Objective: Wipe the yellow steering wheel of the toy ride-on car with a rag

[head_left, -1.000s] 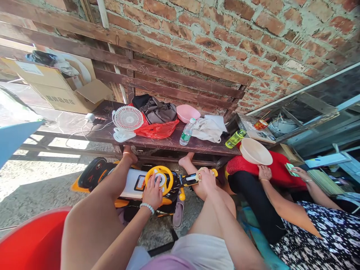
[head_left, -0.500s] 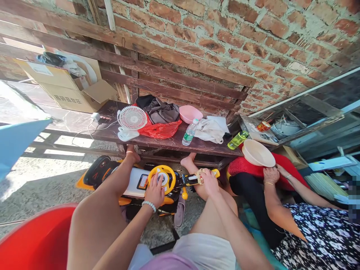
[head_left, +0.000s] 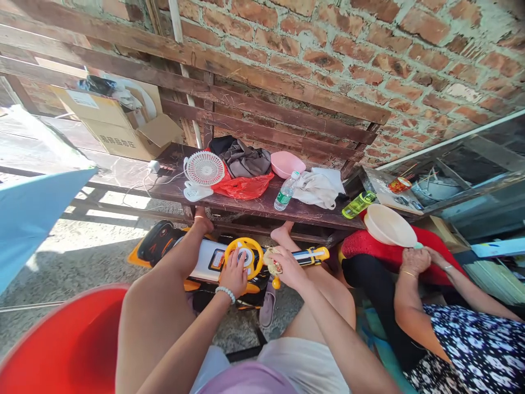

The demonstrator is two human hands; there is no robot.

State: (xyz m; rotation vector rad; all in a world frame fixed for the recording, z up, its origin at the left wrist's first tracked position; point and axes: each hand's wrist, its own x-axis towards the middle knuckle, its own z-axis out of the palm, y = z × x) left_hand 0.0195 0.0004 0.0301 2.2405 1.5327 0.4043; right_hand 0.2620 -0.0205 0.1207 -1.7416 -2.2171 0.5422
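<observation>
Steering wheel, yellow-rimmed, sits at mid-frame under the left hand, whose fingers lie extended over the hub without a visible grip. Just right of it, the right hand clasps a crumpled beige cloth by the inner end of the yellow-and-black bar; contact there is hard to tell. The step in hand looks like wiping the ride-on toy; continuing would call for a firm hold on the cloth and a steadied wheel.
</observation>
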